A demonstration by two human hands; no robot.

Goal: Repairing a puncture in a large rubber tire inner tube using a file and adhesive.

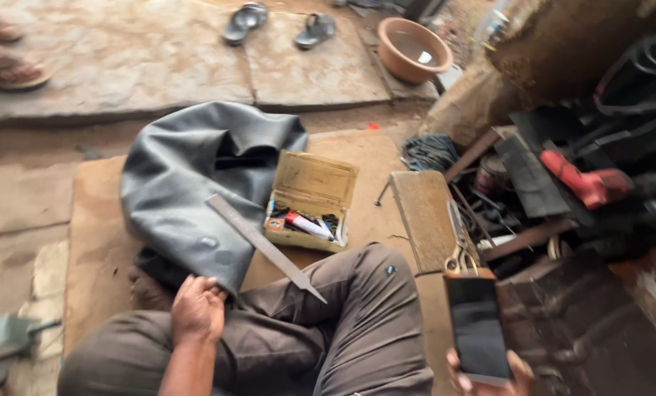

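Note:
My left hand (196, 309) grips the near edge of a large grey rubber inner tube (188, 187) that lies folded on a brown board (97, 242) in front of my crossed legs. A long flat metal file (263, 246) rests slantwise across the tube and my knee. My right hand (489, 378), at the bottom right, holds up a dark phone (477, 328) with a blank screen. An open yellowish tin box (312, 199) with a small tube and bits inside sits just beyond my knee.
A small wooden block (424, 216) lies right of the box, with scissors (460, 253) beside it. Dark clutter, rubber strips and a red tool (588, 183) fill the right side. A brown bowl (413, 48), two sandals (278, 23) and another person's feet (5, 51) are on the stone slabs beyond.

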